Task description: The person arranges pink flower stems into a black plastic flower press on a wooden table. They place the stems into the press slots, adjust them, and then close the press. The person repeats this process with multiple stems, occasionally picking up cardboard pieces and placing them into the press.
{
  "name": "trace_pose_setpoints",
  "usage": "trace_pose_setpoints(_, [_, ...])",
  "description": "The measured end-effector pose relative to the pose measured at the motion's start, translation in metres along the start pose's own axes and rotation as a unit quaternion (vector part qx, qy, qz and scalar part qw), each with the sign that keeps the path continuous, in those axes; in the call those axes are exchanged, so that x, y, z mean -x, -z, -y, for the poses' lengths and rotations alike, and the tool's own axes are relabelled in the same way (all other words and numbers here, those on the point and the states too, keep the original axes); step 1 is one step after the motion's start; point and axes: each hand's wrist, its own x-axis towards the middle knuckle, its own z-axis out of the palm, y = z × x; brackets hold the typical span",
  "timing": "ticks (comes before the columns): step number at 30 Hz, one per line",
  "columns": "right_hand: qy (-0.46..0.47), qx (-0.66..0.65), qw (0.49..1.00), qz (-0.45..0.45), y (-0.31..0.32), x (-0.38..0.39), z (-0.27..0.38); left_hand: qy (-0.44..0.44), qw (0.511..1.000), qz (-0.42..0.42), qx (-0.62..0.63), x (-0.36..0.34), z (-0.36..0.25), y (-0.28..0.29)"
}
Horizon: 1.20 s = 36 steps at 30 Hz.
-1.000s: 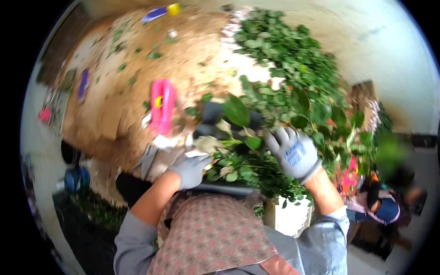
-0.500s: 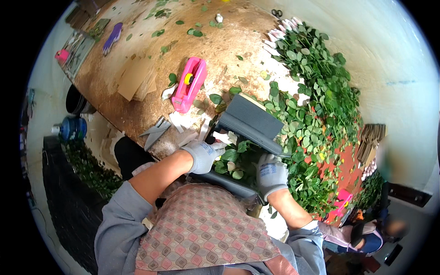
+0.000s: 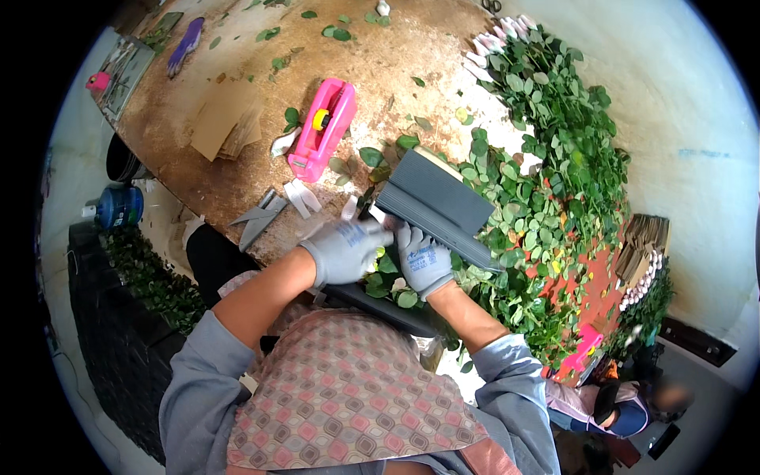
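Both hands wear grey gloves. My left hand (image 3: 343,250) is at the left side of a dark grey stripper-like device (image 3: 435,198) with a ridged front strip and a leaf-filled opening; its fingertips are blurred. My right hand (image 3: 419,255) is closed just beside it, under the ridged strip, with fingers curled on something hidden. A small pale piece shows between the hands, too blurred to name. Loose leaves (image 3: 408,298) lie below them. Grey scissors (image 3: 261,215) and white strips (image 3: 303,198) lie to the left, below a pink tape dispenser (image 3: 323,134).
Leafy stems with white-wrapped heads (image 3: 554,111) cover the table's right. Cardboard pieces (image 3: 218,123), a purple glove (image 3: 185,45) and loose leaves lie on the worktable (image 3: 158,119). A water jug (image 3: 120,207) is at left. Another person (image 3: 594,405) works at lower right.
My right hand has moved left and inward, next to my left hand, which has shifted slightly left. The view has turned, revealing more of the grey device, earlier partly behind leaves.
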Motion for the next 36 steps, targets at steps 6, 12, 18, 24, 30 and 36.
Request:
trace_pose_setpoints(6, [0.017,0.013,0.999,-0.039,-0.007,0.000,-0.004,0.037,0.931,-0.056,-0.358,-0.028,0.024,-0.016])
trace_pose_setpoints(12, [0.030,0.014,0.998,-0.045,-0.007,0.000,-0.006,0.045,0.936,-0.047,-0.345,-0.035,0.031,-0.018])
trace_pose_setpoints(18, [0.029,0.018,0.999,-0.037,-0.007,0.000,-0.004,0.197,0.896,-0.034,-0.397,-0.006,0.036,0.012])
trace_pose_setpoints(24, [0.036,0.005,0.999,-0.021,-0.017,0.001,-0.002,0.008,0.956,0.133,-0.261,0.003,-0.026,0.046])
trace_pose_setpoints(30, [0.039,-0.039,0.998,-0.030,-0.002,-0.001,-0.005,-0.023,0.988,0.106,-0.111,0.002,-0.014,-0.013])
trace_pose_setpoints(36, [-0.012,-0.057,0.998,-0.016,0.005,0.001,0.004,0.003,0.979,0.160,-0.127,-0.005,-0.031,0.003])
